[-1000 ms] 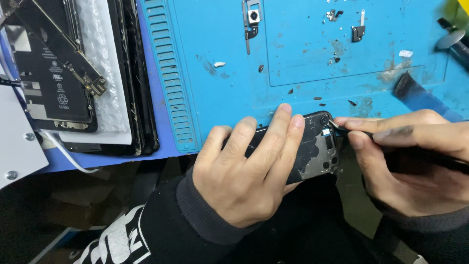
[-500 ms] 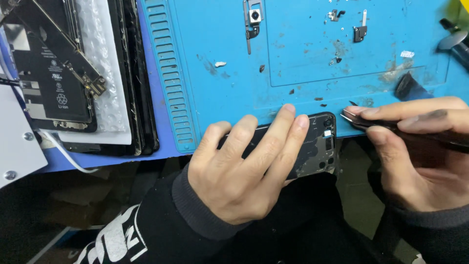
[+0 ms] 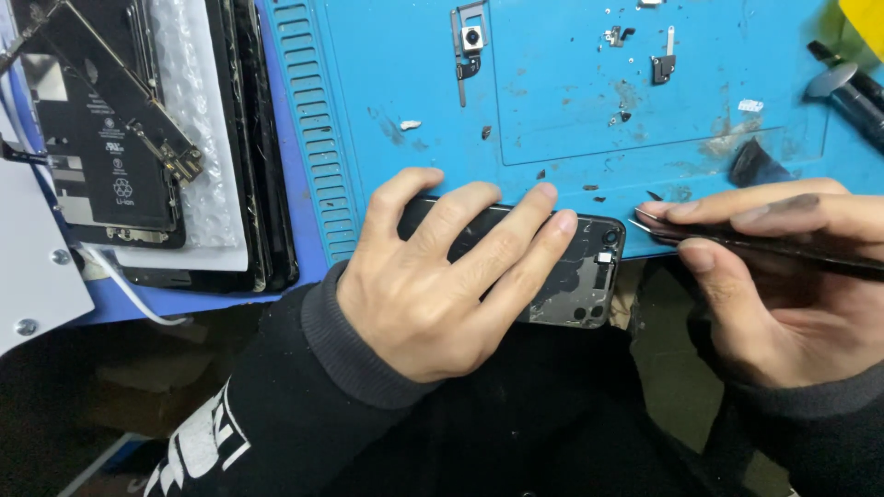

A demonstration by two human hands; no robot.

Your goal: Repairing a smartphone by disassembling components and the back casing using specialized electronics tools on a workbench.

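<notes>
My left hand (image 3: 442, 271) lies flat over an opened black phone body (image 3: 585, 276) at the front edge of the blue work mat (image 3: 552, 110), fingers spread across it and pressing it down. Only the phone's right end shows, with small parts inside. My right hand (image 3: 783, 276) pinches a pair of thin metal tweezers (image 3: 737, 241) between thumb and fingers. The tweezers' tip points left and sits just right of the phone's upper right corner, apart from it.
A camera module on a flex strip (image 3: 470, 46) and small metal brackets (image 3: 663, 64) lie on the mat's far part. A stack of black phone screens and a battery (image 3: 120, 147) lies at left. Dark tool handles (image 3: 847, 87) lie at far right.
My right hand with the tweezers has drawn back to the right, off the phone's corner. My left hand has flattened and spread its fingers over the phone.
</notes>
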